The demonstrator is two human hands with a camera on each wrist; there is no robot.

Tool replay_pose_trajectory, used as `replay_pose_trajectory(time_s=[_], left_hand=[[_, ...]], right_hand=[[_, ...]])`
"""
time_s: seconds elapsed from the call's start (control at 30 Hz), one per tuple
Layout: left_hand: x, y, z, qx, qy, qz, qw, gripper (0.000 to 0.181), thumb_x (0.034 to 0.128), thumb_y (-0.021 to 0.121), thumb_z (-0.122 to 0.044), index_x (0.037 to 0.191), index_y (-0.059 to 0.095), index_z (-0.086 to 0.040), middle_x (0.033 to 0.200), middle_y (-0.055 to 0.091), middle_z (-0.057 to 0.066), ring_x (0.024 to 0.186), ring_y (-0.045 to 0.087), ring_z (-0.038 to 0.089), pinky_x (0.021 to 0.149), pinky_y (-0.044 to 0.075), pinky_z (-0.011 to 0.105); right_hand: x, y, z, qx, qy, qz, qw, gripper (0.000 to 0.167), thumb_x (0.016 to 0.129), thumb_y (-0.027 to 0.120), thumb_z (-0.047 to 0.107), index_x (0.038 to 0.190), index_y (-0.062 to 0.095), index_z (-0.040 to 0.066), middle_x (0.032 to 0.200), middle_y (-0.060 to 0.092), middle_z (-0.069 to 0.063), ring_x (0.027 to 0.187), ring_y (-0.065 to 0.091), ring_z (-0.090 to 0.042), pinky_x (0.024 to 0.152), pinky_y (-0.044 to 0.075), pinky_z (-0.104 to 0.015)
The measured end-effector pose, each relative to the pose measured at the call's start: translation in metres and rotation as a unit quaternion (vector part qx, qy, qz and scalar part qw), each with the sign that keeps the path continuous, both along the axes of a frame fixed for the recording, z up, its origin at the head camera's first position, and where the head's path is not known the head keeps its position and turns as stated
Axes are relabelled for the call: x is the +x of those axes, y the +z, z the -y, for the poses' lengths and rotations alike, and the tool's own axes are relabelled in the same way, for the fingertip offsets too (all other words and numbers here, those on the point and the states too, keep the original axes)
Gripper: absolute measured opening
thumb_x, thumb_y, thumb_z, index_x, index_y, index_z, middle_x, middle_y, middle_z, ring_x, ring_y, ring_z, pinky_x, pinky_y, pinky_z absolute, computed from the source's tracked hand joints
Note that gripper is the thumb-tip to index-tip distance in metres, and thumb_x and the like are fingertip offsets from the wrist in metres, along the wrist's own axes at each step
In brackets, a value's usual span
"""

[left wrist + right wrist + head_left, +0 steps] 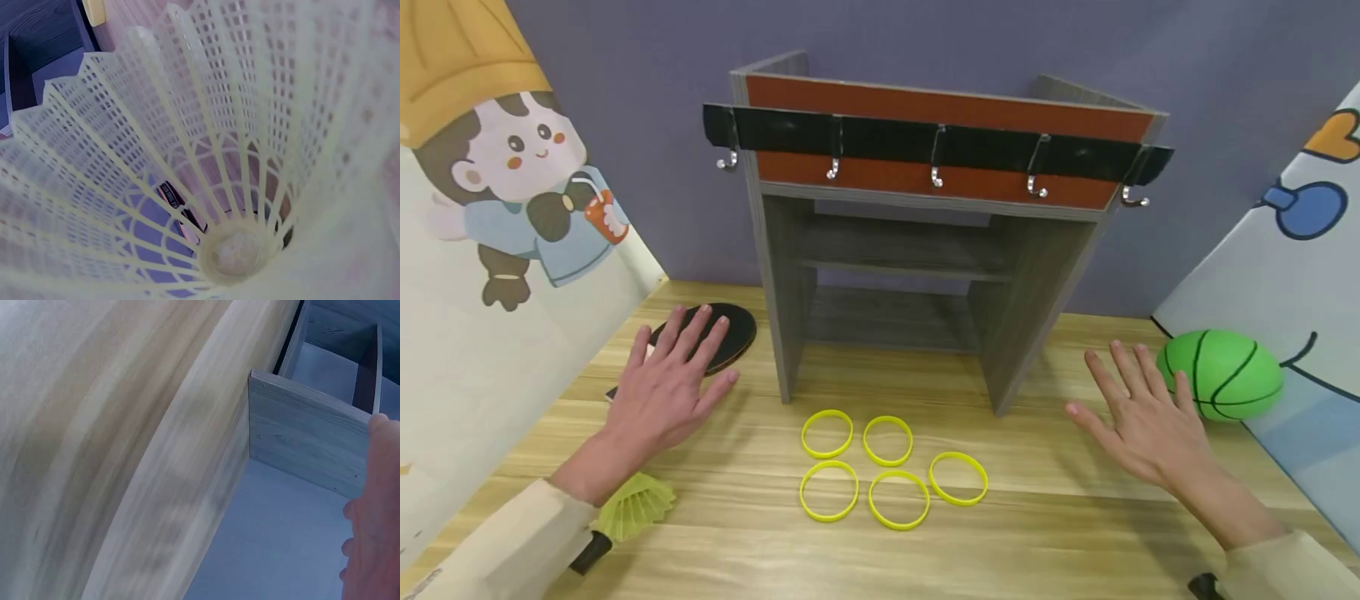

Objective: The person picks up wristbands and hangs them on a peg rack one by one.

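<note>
My left hand (658, 392) is spread flat, palm down, with nothing in its grasp. It partly covers a black table tennis paddle (739, 335); whether they touch I cannot tell. By that wrist lies a yellow shuttlecock (636, 504), whose netted skirt (206, 81) fills the left wrist view. On the right, the other hand (1150, 417) also has straight, spread fingers and holds nothing. Just beyond it sits a green ball (1221, 375) with black lines. Several yellow rings, among them a rightmost ring (958, 502), lie flat on the wooden table between the hands.
A grey shelf unit (1052, 283) stands behind the rings, with a reddish-brown front panel (887, 93). Across it runs a black rail (887, 137) bearing several silver hooks. Printed walls flank the table (1037, 542), and a dark purple backdrop (925, 33) rises behind.
</note>
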State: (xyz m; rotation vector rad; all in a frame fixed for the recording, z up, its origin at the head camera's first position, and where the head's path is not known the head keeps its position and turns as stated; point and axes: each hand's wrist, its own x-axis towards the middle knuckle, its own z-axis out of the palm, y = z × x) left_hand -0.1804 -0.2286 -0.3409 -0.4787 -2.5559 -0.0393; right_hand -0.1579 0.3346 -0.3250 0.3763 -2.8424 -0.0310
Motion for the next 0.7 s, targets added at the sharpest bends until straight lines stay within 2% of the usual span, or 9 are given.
replay_pose_trajectory(time_s=[0.2, 0.27, 0.3, 0.4, 0.5, 0.6, 0.7], left_hand=[[-0.004, 0.001, -0.008, -0.003, 0.003, 0.012, 0.9999, 0.068, 0.0964, 0.041, -0.053, 0.15, 0.028, -0.013, 0.155, 0.021, 0.01, 0.141, 0.009, 0.03, 0.108, 0.008, 0.057], [-0.004, 0.001, -0.01, -0.001, 0.004, 0.018, 0.9998, 0.068, 0.0966, 0.041, -0.053, 0.151, 0.027, -0.013, 0.155, 0.02, 0.011, 0.141, 0.011, 0.032, 0.108, 0.008, 0.057], [-0.005, 0.001, -0.01, 0.001, 0.005, 0.023, 0.9997, 0.068, 0.0968, 0.041, -0.053, 0.151, 0.027, -0.013, 0.155, 0.02, 0.011, 0.141, 0.011, 0.032, 0.108, 0.008, 0.057], [-0.004, 0.002, -0.013, 0.009, 0.004, 0.03, 0.9995, 0.068, 0.0969, 0.041, -0.052, 0.151, 0.027, -0.012, 0.155, 0.019, 0.011, 0.141, 0.011, 0.032, 0.107, 0.009, 0.058], [-0.005, 0.007, -0.017, 0.017, -0.004, 0.027, 0.9995, 0.068, 0.0969, 0.041, -0.052, 0.15, 0.029, -0.012, 0.154, 0.021, 0.011, 0.141, 0.012, 0.032, 0.106, 0.013, 0.058], [-0.004, 0.015, -0.021, 0.027, -0.021, 0.019, 0.9992, 0.067, 0.0969, 0.043, -0.051, 0.149, 0.032, -0.01, 0.153, 0.024, 0.013, 0.14, 0.016, 0.034, 0.105, 0.017, 0.058], [-0.005, 0.025, -0.025, 0.048, -0.051, 0.019, 0.9974, 0.065, 0.0975, 0.044, -0.047, 0.148, 0.033, -0.007, 0.151, 0.027, 0.014, 0.138, 0.021, 0.036, 0.103, 0.021, 0.059]], right_hand=[[0.009, -0.006, 0.008, 0.005, 0.004, 0.012, 0.9999, 0.073, 0.096, 0.041, 0.055, 0.153, 0.018, 0.015, 0.156, -0.003, -0.016, 0.139, -0.017, -0.03, 0.1, -0.016, -0.061], [0.013, -0.009, 0.015, 0.006, 0.015, 0.006, 0.9998, 0.072, 0.096, 0.042, 0.055, 0.151, 0.024, 0.014, 0.156, 0.001, -0.018, 0.14, -0.01, -0.034, 0.102, -0.013, -0.062], [0.015, -0.01, 0.019, 0.005, 0.023, 0.004, 0.9997, 0.071, 0.095, 0.043, 0.055, 0.15, 0.028, 0.013, 0.156, 0.005, -0.019, 0.14, -0.005, -0.037, 0.103, -0.009, -0.063], [0.019, -0.015, 0.034, -0.002, 0.061, -0.016, 0.998, 0.067, 0.094, 0.049, 0.054, 0.144, 0.041, 0.011, 0.151, 0.022, -0.023, 0.136, 0.018, -0.044, 0.101, 0.014, -0.067], [0.018, -0.019, 0.047, -0.025, 0.119, -0.044, 0.9917, 0.059, 0.089, 0.062, 0.045, 0.131, 0.054, 0.005, 0.137, 0.043, -0.024, 0.121, 0.042, -0.044, 0.091, 0.035, -0.063], [0.016, -0.023, 0.059, -0.064, 0.175, -0.048, 0.9814, 0.045, 0.082, 0.073, 0.031, 0.116, 0.064, 0.002, 0.115, 0.061, -0.017, 0.1, 0.06, -0.034, 0.078, 0.05, -0.049], [0.013, -0.028, 0.068, -0.135, 0.216, -0.006, 0.967, 0.028, 0.079, 0.077, 0.017, 0.102, 0.07, 0.002, 0.095, 0.068, -0.008, 0.079, 0.065, -0.017, 0.062, 0.054, -0.034]])
